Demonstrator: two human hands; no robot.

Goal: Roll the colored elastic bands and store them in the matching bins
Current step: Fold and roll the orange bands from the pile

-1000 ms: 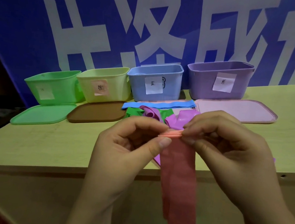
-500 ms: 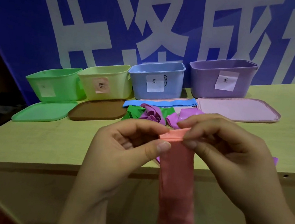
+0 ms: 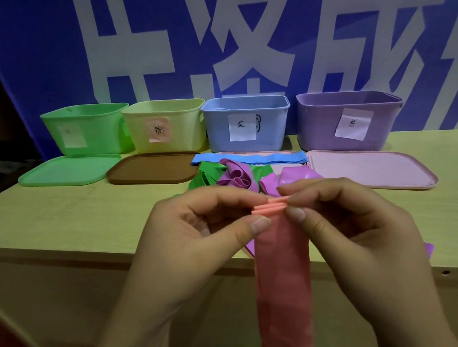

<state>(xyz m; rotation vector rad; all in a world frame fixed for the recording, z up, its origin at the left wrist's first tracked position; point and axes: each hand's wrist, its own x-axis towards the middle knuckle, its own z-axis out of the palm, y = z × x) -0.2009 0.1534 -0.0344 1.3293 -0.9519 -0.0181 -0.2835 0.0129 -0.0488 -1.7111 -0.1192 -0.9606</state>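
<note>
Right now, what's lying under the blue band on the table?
The blue band lies across a pink lid, only its far rim showing. Green bands overlap its near edge; the rest underneath is covered.

Left hand [image 3: 201,227] and right hand [image 3: 358,241] pinch the pink band's [image 3: 282,289] rolled top end.

dim, soft (wide-angle edge warp)

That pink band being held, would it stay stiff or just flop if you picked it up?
Probably floppy: below the left hand and right hand, the pink band hangs limp past the table edge. It looks thin and likely light. Its rolled top might unroll if released.
</note>
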